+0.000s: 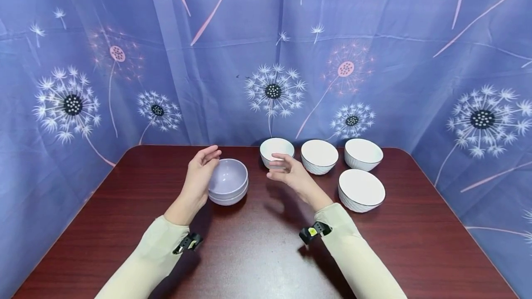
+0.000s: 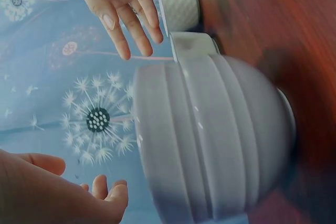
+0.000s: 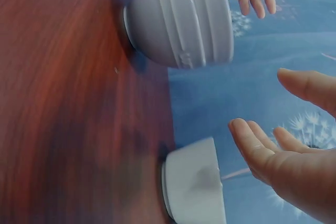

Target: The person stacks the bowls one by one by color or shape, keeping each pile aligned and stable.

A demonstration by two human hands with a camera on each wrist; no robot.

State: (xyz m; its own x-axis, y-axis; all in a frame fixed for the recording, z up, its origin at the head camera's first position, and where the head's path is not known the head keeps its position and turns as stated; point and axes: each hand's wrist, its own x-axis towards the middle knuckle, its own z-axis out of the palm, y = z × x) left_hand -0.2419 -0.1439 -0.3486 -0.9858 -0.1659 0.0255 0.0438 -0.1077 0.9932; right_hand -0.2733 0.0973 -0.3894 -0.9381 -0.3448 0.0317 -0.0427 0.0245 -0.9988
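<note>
Blue dandelion-print cloth [image 1: 224, 59] hangs behind a dark red table [image 1: 257, 266]. I note four white bowls [image 1: 361, 193], right rear; left of them, two stacked lilac-grey bowls [image 1: 229, 182]. Left hand [image 1: 196, 176], parted wide, hovers just beside their rims; right hand [image 1: 296, 177], also wide, hovers before the leftmost white bowl.

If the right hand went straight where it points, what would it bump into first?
Probably the stacked grey bowls: in the head view, the right hand points left, roughly toward them. Depth is unclear, so it might pass just above or behind their rims.
</note>
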